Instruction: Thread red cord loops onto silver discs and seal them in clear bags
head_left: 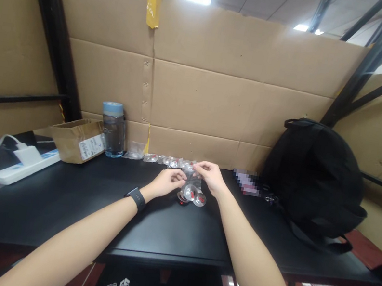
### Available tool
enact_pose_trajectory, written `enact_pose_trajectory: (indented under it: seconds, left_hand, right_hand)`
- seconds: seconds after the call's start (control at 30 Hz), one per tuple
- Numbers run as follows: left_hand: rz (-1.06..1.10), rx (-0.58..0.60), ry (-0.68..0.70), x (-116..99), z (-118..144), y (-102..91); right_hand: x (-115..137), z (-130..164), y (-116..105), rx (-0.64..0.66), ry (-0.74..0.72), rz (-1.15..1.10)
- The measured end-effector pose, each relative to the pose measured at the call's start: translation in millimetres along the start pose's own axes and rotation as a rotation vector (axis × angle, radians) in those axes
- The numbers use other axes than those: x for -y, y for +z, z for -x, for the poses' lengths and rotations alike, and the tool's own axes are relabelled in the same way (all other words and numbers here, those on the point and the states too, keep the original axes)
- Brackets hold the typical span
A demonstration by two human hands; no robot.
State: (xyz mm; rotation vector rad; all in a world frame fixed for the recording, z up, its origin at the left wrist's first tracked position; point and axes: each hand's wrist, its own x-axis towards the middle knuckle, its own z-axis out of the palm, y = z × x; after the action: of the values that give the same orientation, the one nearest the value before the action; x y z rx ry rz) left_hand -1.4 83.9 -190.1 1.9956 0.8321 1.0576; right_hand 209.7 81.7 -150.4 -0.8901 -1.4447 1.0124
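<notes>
A small clear plastic bag (193,181) is between my two hands, over the middle of the black table. My right hand (211,177) pinches its upper part from the right. On the other side, the closed fingers of my left hand (168,181) are at the bag's left edge; a dark watch is on that wrist. Several shiny round discs with red marks (190,192) lie at the bag's lower end; whether they are inside it I cannot tell. Behind my hands, a row of clear packets (173,162) with similar silvery and red contents lies along the cardboard wall.
On the left stand a water bottle (114,132) with a blue lid, an open cardboard box (79,141) and a white power strip (24,167) with a plugged-in charger. A black backpack (316,183) rests at the right. A cardboard wall (202,96) closes off the back.
</notes>
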Motion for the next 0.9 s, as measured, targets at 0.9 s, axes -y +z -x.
enact_pose_trajectory:
  seconds: [0.9]
  left_hand:
    - [0.135, 0.022, -0.083, -22, 4, -10.3]
  right_hand:
    - [5, 1, 0, -0.056, -0.137, 0.074]
